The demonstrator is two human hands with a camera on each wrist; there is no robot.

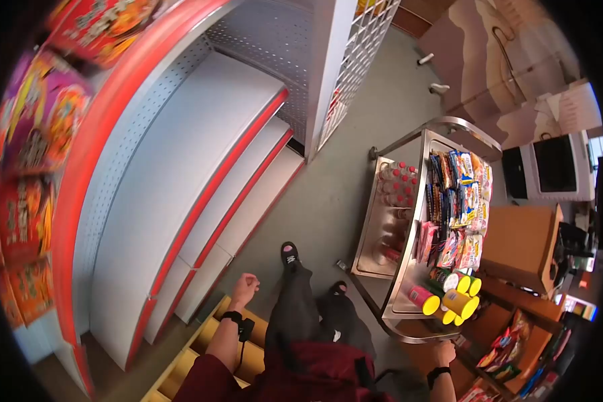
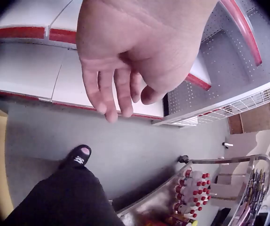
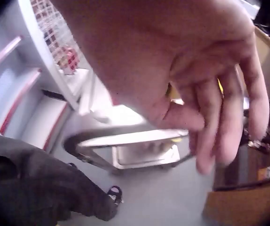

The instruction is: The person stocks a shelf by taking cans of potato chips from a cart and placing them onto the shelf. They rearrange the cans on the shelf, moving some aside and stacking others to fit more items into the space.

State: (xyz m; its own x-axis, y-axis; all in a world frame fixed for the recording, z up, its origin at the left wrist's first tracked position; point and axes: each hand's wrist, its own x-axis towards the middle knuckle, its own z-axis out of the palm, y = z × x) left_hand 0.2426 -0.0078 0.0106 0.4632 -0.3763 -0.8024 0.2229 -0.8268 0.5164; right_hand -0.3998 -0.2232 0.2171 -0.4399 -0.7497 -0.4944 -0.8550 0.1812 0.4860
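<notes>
My left hand (image 1: 246, 289) hangs in the air in front of the shelves, holding nothing. Its fingers (image 2: 107, 94) droop, loosely bent, in the left wrist view. Beside the near end of a metal cart (image 1: 402, 295) is my right hand (image 1: 442, 353), close to the cart's handle (image 1: 415, 340). The right wrist view shows its fingers (image 3: 229, 117) fairly straight and slightly spread, with nothing gripped. On the cart's top tray are rows of snack bags (image 1: 459, 194) and several canisters with yellow lids (image 1: 461, 303). Bottles with red caps (image 1: 398, 181) stand on its lower tray.
White shelves (image 1: 174, 167) with red edges rise on the left, ending at a white wire grid (image 1: 362, 60). Packaged noodles (image 1: 27, 214) fill the far left. A yellow crate (image 1: 204, 342) sits by my left leg. Cardboard boxes (image 1: 519, 234) stand right of the cart.
</notes>
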